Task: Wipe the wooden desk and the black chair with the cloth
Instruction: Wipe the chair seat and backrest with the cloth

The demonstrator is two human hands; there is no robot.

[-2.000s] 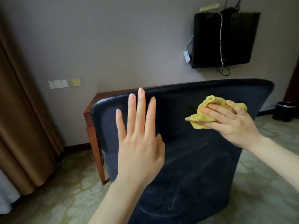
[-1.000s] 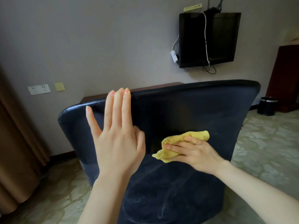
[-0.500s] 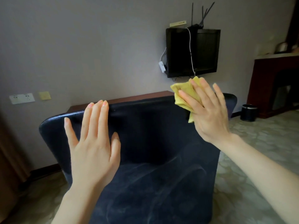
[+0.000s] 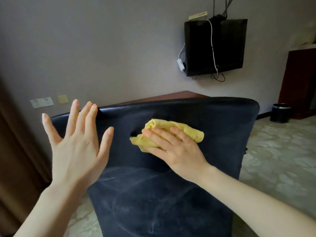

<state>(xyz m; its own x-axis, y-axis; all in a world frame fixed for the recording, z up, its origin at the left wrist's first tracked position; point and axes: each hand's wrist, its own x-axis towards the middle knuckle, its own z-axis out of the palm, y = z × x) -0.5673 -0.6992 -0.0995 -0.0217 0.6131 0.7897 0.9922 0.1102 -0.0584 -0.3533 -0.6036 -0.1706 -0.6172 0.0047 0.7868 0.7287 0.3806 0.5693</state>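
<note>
The right hand point(image 4: 177, 149) presses a crumpled yellow cloth point(image 4: 172, 132) flat-fingered against the inner backrest of the black upholstered chair point(image 4: 171, 194), near its middle. The left hand point(image 4: 75, 147) is released, fingers spread and straight, raised at the chair's left edge. Behind the backrest, the far wooden worktop point(image 4: 171, 96) stands against the grey wall point(image 4: 102, 48).

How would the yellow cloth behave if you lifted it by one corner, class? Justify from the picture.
The yellow cloth would probably hang limp: it lies bunched in soft folds under the right hand. It is likely light, since that flat hand alone pins it against the upright back of the black chair. Its towelling-like surface suggests it grips rather than slides.
</note>
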